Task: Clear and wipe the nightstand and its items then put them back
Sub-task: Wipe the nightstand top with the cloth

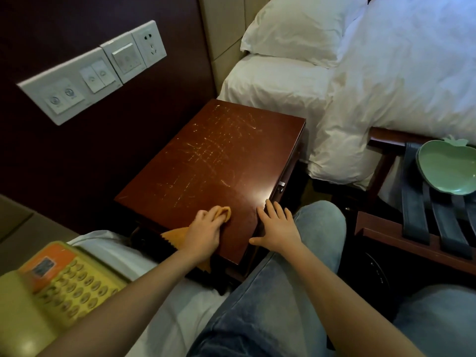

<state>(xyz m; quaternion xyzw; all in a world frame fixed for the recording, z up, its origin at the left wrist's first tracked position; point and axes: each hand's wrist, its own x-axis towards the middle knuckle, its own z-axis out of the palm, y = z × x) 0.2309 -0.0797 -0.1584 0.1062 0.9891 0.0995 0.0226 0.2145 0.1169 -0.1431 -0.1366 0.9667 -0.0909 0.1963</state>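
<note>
From the head camera, the left hand (206, 234) is closed around a bunched orange cloth (223, 212), pressing it onto the near edge of the scratched nightstand (211, 161); a loose corner of cloth trails off the near-left edge under the wrist. The right hand (279, 229) lies flat and empty, fingers spread, on the near-right corner just beside the cloth. A yellow telephone (64, 284) sits near left; a green dish (449, 171) rests on the rack at the right
</note>
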